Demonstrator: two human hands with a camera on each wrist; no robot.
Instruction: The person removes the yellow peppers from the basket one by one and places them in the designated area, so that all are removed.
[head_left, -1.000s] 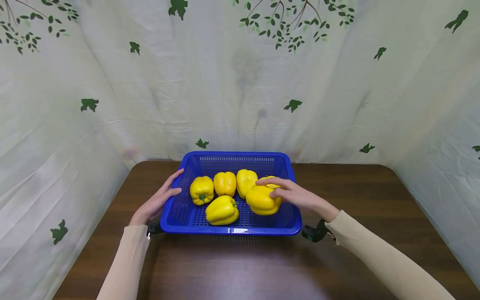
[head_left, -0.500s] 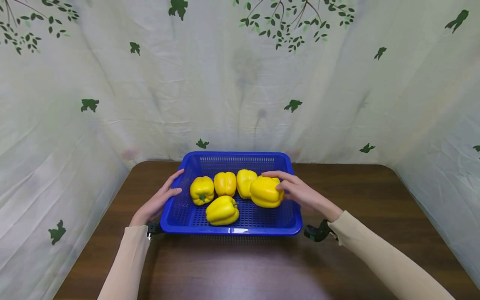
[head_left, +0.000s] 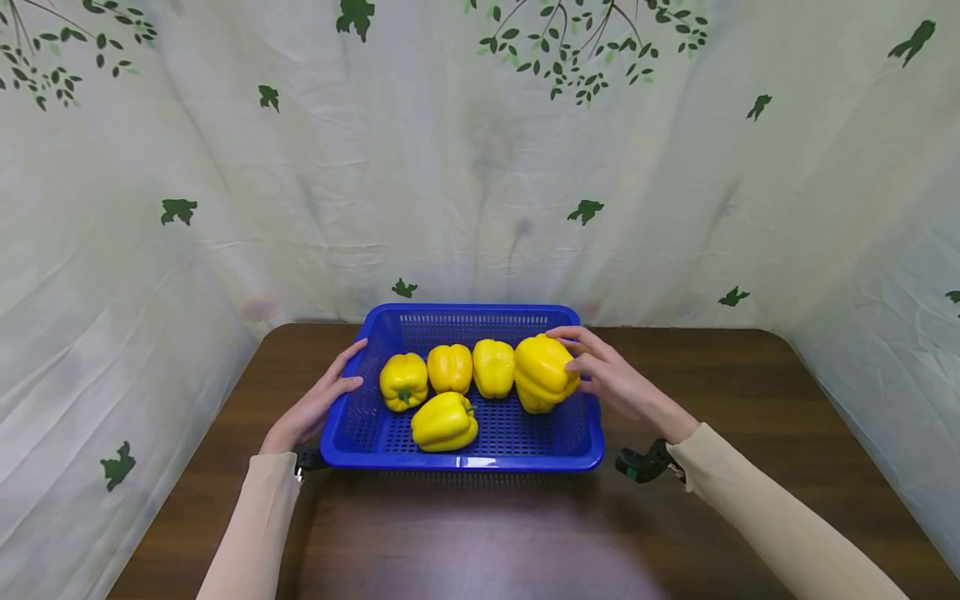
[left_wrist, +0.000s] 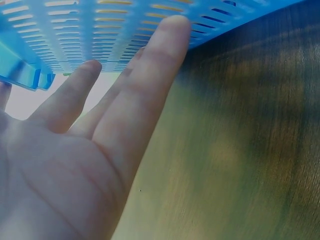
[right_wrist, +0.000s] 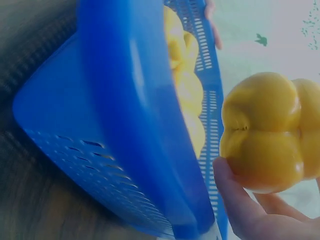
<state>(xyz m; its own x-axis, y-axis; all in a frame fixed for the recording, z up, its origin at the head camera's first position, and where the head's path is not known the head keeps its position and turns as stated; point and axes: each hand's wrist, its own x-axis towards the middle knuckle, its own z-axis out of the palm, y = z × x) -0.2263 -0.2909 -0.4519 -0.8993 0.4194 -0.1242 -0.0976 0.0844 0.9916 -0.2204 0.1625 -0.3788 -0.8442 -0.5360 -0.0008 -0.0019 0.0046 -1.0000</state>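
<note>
My right hand [head_left: 611, 375] grips a yellow bell pepper [head_left: 545, 367] over the right end of a blue plastic basket [head_left: 457, 461]. In the right wrist view, the thumb and fingers hold this pepper [right_wrist: 265, 135] from below, beside the basket's rim [right_wrist: 150, 100]. Inside the basket lie several more yellow bell peppers: three in the back row [head_left: 450, 367], and one on its side [head_left: 444, 422] in front. The held pepper overlaps the row's right end. My left hand [head_left: 315, 404] rests on the basket's left side; in the left wrist view its straight fingers [left_wrist: 167, 55] touch the slotted outer wall.
The basket stands on a dark brown wooden table [head_left: 450, 533], near its back edge. A pale curtain [head_left: 480, 167] with leaf prints hangs behind and on both sides. Each wrist wears a black strap device [head_left: 643, 462].
My right hand has lifted the bell pepper and drawn it up and to the right, turning it as it rises. My left hand and the basket have stayed in place.
</note>
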